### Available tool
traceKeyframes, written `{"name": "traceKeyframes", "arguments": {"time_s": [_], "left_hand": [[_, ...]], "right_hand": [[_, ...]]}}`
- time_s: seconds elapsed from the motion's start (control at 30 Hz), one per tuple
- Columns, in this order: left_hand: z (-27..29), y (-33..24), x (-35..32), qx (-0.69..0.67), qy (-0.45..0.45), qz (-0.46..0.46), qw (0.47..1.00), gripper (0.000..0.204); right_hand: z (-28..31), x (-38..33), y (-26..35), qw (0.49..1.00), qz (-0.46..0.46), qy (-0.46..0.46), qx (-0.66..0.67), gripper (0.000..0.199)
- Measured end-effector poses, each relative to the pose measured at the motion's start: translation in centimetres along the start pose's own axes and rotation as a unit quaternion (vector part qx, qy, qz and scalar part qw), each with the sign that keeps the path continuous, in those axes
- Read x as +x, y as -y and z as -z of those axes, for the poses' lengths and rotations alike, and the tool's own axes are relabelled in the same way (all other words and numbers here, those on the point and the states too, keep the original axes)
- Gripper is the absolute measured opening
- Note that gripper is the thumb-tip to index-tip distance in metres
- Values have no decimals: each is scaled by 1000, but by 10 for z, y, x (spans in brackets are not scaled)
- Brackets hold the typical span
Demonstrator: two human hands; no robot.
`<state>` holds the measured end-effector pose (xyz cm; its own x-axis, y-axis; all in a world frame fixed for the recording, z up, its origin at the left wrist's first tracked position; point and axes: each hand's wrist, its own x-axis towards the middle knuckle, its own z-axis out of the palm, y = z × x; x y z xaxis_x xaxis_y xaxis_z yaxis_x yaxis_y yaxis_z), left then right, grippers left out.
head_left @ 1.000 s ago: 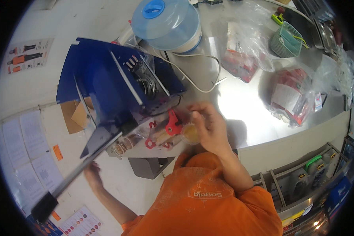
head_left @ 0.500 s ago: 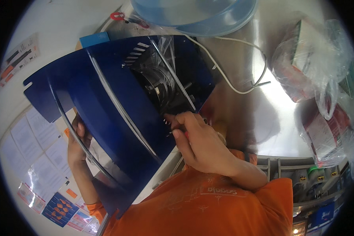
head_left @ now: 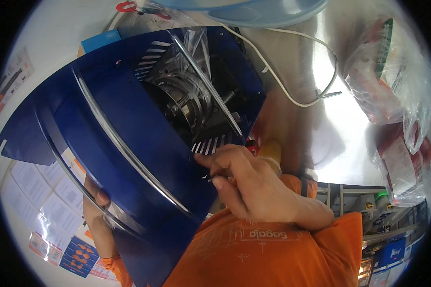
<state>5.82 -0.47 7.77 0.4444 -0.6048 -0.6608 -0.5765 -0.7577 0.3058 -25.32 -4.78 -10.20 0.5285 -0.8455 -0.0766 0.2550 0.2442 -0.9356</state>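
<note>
A large dark blue metal housing (head_left: 81, 129) lies tilted in front of me, with bright silver bars (head_left: 124, 138) across its curved panel. Through an opening in it shows a round metal mechanism (head_left: 182, 103) with a small spring, between two rows of slots. My left hand (head_left: 96, 205) grips the housing's lower left side, its fingers partly hidden behind the panel and a bar. Close to the lower slots (head_left: 210, 145), my right hand (head_left: 256, 186) touches the blue panel with a fingertip. Its thumb and bent fingers pinch something small and thin, mostly covered.
Behind the housing, a pale blue basin (head_left: 268, 12) and a white cable (head_left: 258, 67) rest on a shiny metal surface (head_left: 316, 143). Red-handled scissors (head_left: 127, 6) lie beside the basin. Clear plastic bags (head_left: 392, 91) with packages stand at the right.
The housing has shifted to the left and turned, so more of the inner mechanism shows. My right hand has moved slightly right and down, its index fingertip reaching onto the panel.
</note>
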Motion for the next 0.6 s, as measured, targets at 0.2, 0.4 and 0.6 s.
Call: {"name": "traceKeyframes", "arguments": {"time_s": [0.2, 0.4, 0.6], "left_hand": [[7, -4, -4, -46, -1, 28, 999, 134], [-14, -30, -3, -81, -48, 65, 993, 139], [-17, -39, 7, -72, -18, 28, 997, 139]], "right_hand": [[10, 3, 1, 998, -33, 43, 18, 22], [15, 16, 0, 988, -131, 76, 36, 16], [18, 28, 14, 986, -121, 113, -32, 19]]}}
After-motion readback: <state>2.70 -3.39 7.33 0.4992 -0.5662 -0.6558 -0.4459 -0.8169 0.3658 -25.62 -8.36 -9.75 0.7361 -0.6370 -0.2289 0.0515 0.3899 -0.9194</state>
